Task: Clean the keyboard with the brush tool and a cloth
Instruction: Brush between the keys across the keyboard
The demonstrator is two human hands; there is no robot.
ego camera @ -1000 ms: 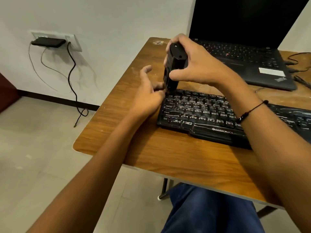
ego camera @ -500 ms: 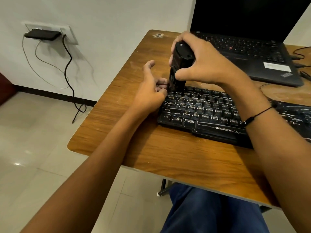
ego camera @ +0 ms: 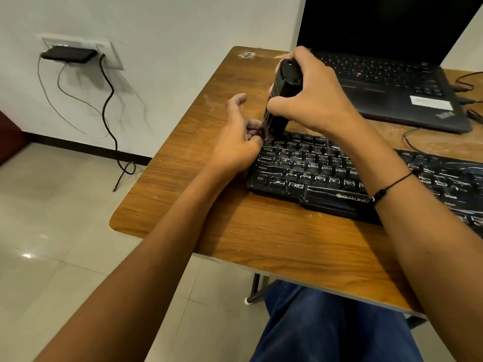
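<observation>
A black dusty keyboard lies on the wooden table. My right hand grips a black brush tool upright, its lower end at the keyboard's top-left corner. My left hand sits at that corner, its curled fingers pinching the tool's lower tip, index finger raised. What the fingertips hold exactly is hidden. No cloth is in view.
An open black laptop stands behind the keyboard at the back right, with cables on its right. A wall socket with a black adapter and dangling cords is on the left wall. My blue-trousered legs are under the table.
The view has shifted a little; both hands stay at the keyboard's top-left corner. My left fingers have closed further onto the tool's lower end.
</observation>
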